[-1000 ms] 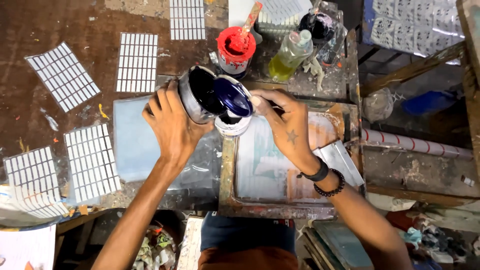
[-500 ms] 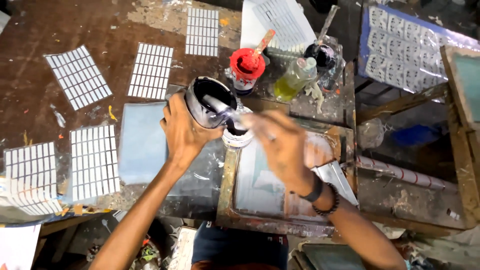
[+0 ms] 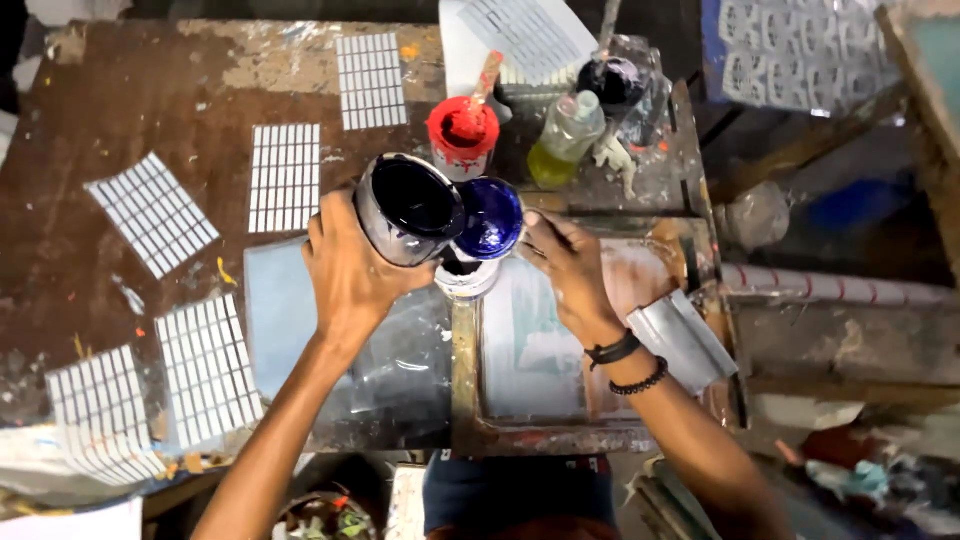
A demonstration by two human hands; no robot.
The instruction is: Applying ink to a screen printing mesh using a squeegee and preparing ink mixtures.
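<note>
1. Left hand (image 3: pixel 350 275) wrapped around the side of a tilted metal ink can (image 3: pixel 405 208), fingers closed on its wall, mouth turned toward the camera and dark blue inside.
2. Right hand (image 3: pixel 570 275) pinched shut on a blue lid (image 3: pixel 488 218), lid held on edge just beside the can's rim, inner face coated in blue ink.
3. Both held above a small white pot (image 3: pixel 466 276), sitting at the top left corner of a wooden printing screen frame (image 3: pixel 462 390).
4. Grey squeegee (image 3: pixel 682 340) lying across the frame's right side, near the right wrist.
5. Behind the can: red ink pot (image 3: pixel 462 135) with a stick standing in it, yellow-green plastic bottle (image 3: pixel 562 140), dark pot (image 3: pixel 610 82).
6. Printed sheets of white grid labels (image 3: pixel 285 178) spread over the stained brown table (image 3: pixel 150 100), to the left of the left hand.
</note>
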